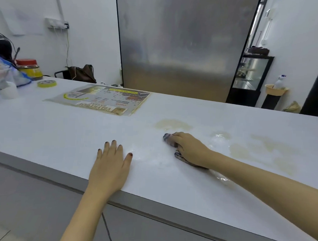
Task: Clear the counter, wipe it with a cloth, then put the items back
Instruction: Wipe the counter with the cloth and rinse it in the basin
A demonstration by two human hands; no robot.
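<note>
Head view: you are pressing your left hand [111, 163] flat, fingers spread and gripping nothing, on the smooth white tabletop [44, 133] near its grey front edge. Your right hand [189, 149] is closing its grip on a crumpled dark checked cloth [169, 140], which is lying under the palm against the glossy surface, to the right of the left hand. Pale yellowish stains [172, 125], irregular and wet-looking, are showing just beyond the cloth and further right. A laminated rectangular menu sheet [100, 99] is lying flat toward the far edge. At the far left, a round yellow tape roll [47, 83], a red-lidded jar [29, 69] and a crinkled clear plastic bag [7, 77] are sitting. A brushed metal panel [185, 45] is standing behind the tabletop.
</note>
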